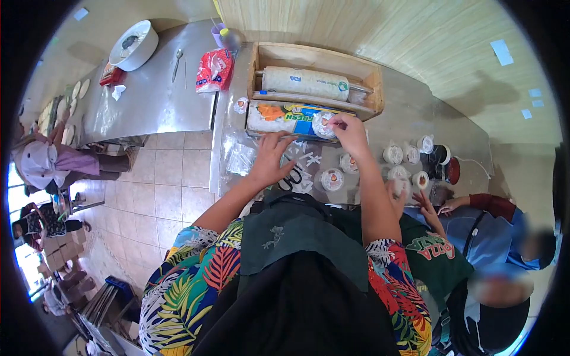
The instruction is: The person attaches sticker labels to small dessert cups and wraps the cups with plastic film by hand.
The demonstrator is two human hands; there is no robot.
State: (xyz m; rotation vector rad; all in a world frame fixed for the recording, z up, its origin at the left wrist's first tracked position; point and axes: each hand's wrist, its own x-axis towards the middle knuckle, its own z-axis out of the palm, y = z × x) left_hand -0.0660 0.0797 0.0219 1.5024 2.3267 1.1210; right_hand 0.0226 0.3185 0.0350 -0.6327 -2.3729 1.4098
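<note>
Steel counter (389, 127) carries the whole setup. Wooden box (309, 101) sits at the far side, roll (303, 82) lying lengthwise on a rod inside, probably so it can turn without wandering. Long FRESH carton (270, 115) lies just on the near side of the box, within easy reach of both hands.

Left hand (272, 157): fingers spread, palm down, fingertips at the carton's near edge. Looks like light steadying; can't confirm pressure. Nothing visible in its grasp.

Right hand (350, 133): thumb and fingers pinched together at the right side of the round tub (322, 126). Can't tell if they grip the lid rim or something thin on it. Tub is over the carton's right part, label up; can't tell if the carton takes its weight. A fingertip pinch suits fine work and leaves most of the lid visible.

Lidded tub (332, 179) stands nearer the body, label up, easy to read. Scissors (295, 176) lie near the left hand, handy for a grab. White strips (310, 158) are scattered loose beside them.
</note>
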